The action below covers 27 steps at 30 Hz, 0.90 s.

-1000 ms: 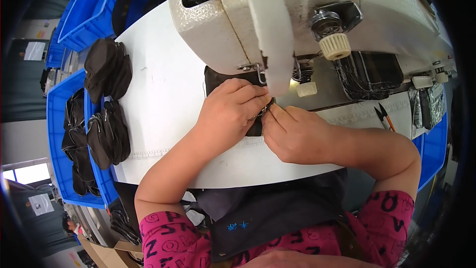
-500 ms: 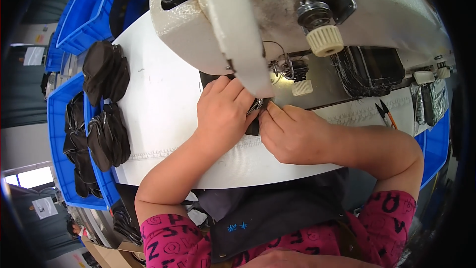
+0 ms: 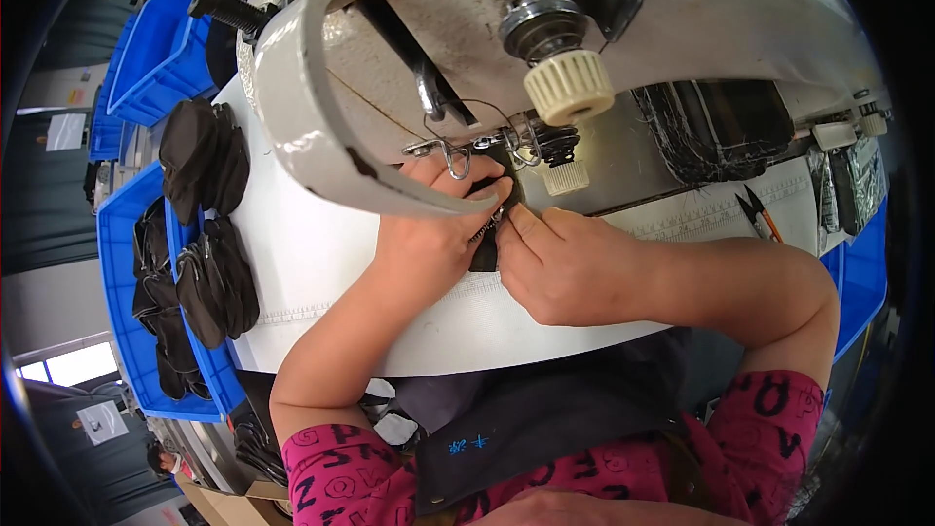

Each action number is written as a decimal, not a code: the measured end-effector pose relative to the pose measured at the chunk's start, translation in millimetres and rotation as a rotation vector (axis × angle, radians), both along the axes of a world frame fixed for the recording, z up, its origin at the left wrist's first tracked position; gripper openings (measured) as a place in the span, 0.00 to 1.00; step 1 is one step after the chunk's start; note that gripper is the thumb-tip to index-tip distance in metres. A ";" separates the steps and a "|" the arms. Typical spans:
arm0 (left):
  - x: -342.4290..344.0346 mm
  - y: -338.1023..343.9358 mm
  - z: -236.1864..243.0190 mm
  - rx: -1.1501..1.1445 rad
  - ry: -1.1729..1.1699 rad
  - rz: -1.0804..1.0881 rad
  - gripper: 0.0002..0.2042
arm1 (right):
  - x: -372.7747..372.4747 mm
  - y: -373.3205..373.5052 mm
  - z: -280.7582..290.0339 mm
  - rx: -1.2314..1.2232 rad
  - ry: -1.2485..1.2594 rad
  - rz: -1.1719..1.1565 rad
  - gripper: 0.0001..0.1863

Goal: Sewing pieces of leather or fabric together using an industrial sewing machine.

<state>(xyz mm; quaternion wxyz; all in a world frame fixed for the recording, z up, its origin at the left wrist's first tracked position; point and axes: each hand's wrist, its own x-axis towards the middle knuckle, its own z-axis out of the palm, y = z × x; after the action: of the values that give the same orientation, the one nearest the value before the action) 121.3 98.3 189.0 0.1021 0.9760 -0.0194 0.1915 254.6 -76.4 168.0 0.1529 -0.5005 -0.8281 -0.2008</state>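
Black fabric piece (image 3: 484, 255) with a row of metallic teeth, apparently a zipper, lies on the white worktop (image 3: 321, 268), beneath the head of the sewing machine (image 3: 721, 24). I have the left hand (image 3: 426, 234) on its left side, fingers bent and closed on the cloth, presumably to steady it; a white curved arm (image 3: 312, 136) of the machine hides part of that grip. I have the right hand (image 3: 560, 263) at the opposite edge, thumb and fingers pinched narrowly on the cloth, probably to keep the layers aligned. I judge the close spacing of the hands gives fine control near the metal thread guides (image 3: 453, 158).

Outward, I record a dark panel (image 3: 721, 131) with loose threads under the machine's body. Snips (image 3: 758, 214) lie to the right, likely for easy reach. Dark pouches (image 3: 203, 161) are stacked at left, beside a blue bin (image 3: 119, 282), presumably kept clear of the sewing area.
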 end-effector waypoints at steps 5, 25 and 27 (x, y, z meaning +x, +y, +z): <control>-1.4 0.9 -4.2 -0.020 -0.023 -0.010 0.15 | 0.9 2.3 1.7 -0.045 -0.010 -0.007 0.16; -4.2 -12.4 6.7 0.041 0.030 0.084 0.21 | 3.6 2.6 5.7 -0.026 0.010 0.019 0.14; -4.3 -12.0 6.3 0.055 0.036 0.088 0.21 | 4.1 3.3 5.4 -0.023 0.013 0.023 0.14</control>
<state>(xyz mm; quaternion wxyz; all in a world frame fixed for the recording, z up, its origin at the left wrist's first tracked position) 117.0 86.2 195.3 0.0669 0.9816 0.0203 0.1778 258.7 -73.1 173.4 0.1546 -0.4942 -0.8350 -0.1862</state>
